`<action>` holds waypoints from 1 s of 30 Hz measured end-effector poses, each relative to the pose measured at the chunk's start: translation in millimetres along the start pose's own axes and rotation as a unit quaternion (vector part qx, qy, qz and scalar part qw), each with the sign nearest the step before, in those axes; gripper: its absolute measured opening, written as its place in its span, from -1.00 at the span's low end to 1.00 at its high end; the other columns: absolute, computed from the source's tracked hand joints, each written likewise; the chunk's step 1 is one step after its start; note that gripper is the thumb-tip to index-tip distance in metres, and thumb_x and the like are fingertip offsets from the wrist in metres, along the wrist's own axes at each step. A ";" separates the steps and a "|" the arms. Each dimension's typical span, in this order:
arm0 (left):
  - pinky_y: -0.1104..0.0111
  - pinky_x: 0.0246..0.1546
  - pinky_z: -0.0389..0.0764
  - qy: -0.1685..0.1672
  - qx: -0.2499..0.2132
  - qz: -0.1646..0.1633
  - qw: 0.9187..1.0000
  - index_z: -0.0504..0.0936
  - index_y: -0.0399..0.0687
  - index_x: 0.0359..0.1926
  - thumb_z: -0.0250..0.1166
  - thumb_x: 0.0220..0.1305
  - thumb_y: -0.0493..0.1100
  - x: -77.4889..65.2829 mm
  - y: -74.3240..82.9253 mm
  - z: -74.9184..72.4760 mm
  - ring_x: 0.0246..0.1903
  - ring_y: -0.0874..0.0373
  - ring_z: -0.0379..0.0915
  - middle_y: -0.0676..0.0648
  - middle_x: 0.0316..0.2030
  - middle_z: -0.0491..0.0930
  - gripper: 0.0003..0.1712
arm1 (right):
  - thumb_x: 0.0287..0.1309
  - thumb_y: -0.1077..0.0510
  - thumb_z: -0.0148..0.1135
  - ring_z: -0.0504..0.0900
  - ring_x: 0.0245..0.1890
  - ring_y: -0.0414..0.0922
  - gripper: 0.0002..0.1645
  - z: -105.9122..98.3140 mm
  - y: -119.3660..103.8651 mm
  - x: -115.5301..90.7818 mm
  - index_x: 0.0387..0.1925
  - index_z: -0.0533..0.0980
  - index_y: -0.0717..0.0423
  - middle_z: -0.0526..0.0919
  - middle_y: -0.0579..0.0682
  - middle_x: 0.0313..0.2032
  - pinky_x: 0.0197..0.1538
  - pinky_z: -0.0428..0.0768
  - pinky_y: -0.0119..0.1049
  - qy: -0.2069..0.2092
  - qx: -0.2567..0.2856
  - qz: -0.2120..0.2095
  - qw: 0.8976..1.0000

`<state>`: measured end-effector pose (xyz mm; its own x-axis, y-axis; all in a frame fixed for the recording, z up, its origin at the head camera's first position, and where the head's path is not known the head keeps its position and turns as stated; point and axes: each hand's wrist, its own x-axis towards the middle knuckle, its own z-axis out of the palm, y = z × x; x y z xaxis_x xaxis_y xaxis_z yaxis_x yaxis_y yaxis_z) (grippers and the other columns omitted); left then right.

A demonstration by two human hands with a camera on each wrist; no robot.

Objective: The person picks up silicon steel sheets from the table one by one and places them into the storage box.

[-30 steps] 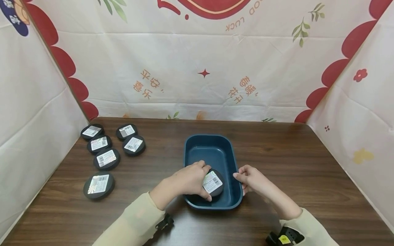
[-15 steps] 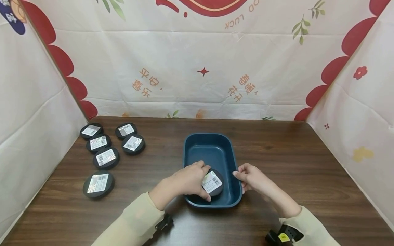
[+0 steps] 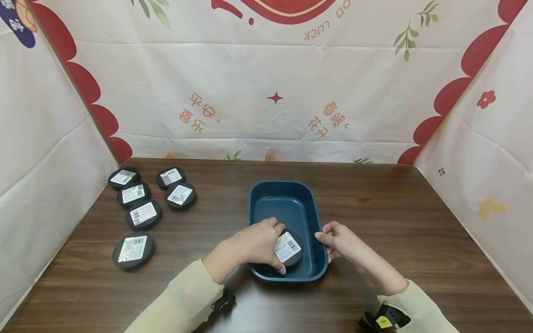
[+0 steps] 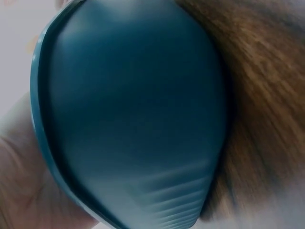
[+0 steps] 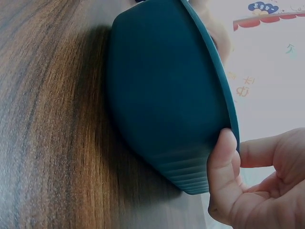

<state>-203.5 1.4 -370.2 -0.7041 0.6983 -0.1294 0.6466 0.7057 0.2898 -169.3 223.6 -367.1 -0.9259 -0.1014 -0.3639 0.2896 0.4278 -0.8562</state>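
A deep blue rectangular tray [image 3: 287, 182] stands on the table in the head view. Inside its near part lies a black round disc [image 3: 289, 249] with a white barcode label. My left hand [image 3: 260, 245] reaches over the tray's left rim and grips this disc, thumb on the near side and fingers at the far side. On the right, my right hand [image 3: 343, 243] pinches the tray's rim between thumb and fingers; the right wrist view shows the pinching fingertips [image 5: 226, 143] close up. In the left wrist view the tray's outer wall [image 4: 138, 105] hides the disc.
Several similar black discs with labels, such as the nearest one [image 3: 133, 251], lie at the left of the wooden table [image 3: 374, 199]. A white printed cloth [image 3: 250, 74] rises behind the table and along both sides.
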 end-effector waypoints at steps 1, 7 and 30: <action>0.44 -0.15 0.47 0.001 0.002 0.000 1.000 0.39 -0.21 0.23 0.50 -0.32 0.33 -0.1 0.1 0.1 -0.19 0.21 0.33 -0.06 -0.02 0.44 0.11 | 0.31 0.19 0.03 0.41 -0.58 -0.15 -0.67 0.2 -0.3 -0.2 -0.11 0.25 0.42 0.35 0.03 -0.54 -0.48 0.56 -0.28 0.001 0.000 0.001 1.000; 0.42 -0.08 0.46 0.004 0.015 -0.001 1.000 0.38 -0.21 0.24 0.48 -0.31 0.35 -0.3 1.1 0.5 -0.12 0.19 0.34 -0.08 0.05 0.44 0.13 | 0.31 0.18 0.03 0.40 -0.58 -0.14 -0.67 0.6 -1.2 -0.6 -0.11 0.26 0.41 0.36 0.03 -0.54 -0.48 0.56 -0.27 0.007 -0.007 0.006 1.000; 0.16 0.36 -0.09 0.032 0.033 0.041 0.998 0.02 -0.11 0.43 0.00 0.04 0.56 -12.3 -5.5 -1.0 0.40 0.13 -0.17 -0.06 0.43 -0.06 0.15 | 0.30 0.16 0.05 0.43 -0.59 -0.13 -0.65 1.7 -0.3 -0.9 -0.11 0.27 0.41 0.38 0.05 -0.55 -0.47 0.58 -0.25 0.015 -0.012 0.013 1.000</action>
<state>-198.7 -11.2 -369.2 -0.6639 0.7464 -0.0462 0.7191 0.6542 0.2343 -168.2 222.0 -367.2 -0.9251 -0.0630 -0.3745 0.3085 0.4506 -0.8377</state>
